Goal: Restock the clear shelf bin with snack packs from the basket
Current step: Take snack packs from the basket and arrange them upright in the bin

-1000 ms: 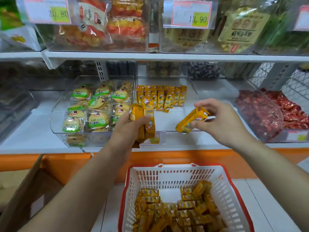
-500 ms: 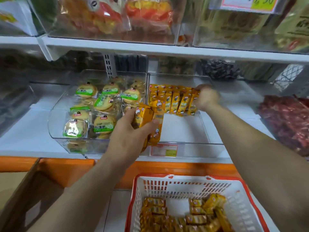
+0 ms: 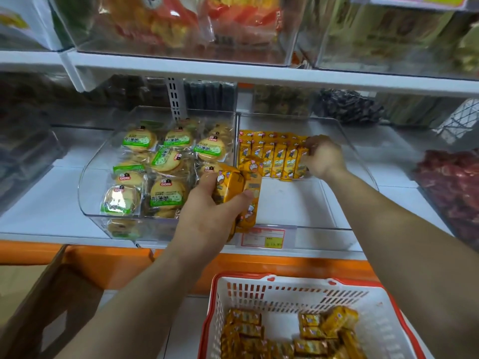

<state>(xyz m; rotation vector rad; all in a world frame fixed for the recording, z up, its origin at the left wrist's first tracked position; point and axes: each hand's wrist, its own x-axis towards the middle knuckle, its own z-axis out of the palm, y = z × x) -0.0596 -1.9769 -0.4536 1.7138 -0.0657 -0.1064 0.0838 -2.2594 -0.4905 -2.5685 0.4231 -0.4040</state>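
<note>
My left hand (image 3: pixel 207 211) grips a stack of yellow snack packs (image 3: pixel 239 193) above the front left corner of the clear shelf bin (image 3: pixel 324 230). Deep in the bin, my right hand (image 3: pixel 322 158) pinches one yellow pack (image 3: pixel 302 163) at the right end of a standing row of yellow packs (image 3: pixel 269 156) along the back wall. The bin's white floor in front of the row is bare. Below, a white basket with a red rim (image 3: pixel 290 294) holds several more yellow packs (image 3: pixel 282 338).
A neighbouring clear bin (image 3: pixel 90 187) on the left holds round green-labelled biscuit packs. Red wrapped sweets (image 3: pixel 451 187) fill a bin at the right. An upper shelf (image 3: pixel 233 71) overhangs. A price tag (image 3: pixel 264 238) hangs on the bin front. A cardboard box (image 3: pixel 39 307) stands lower left.
My right hand carried its single pack from in front of the bin to the back row's right end. My left hand kept its stack. The view moved closer and tilted down.
</note>
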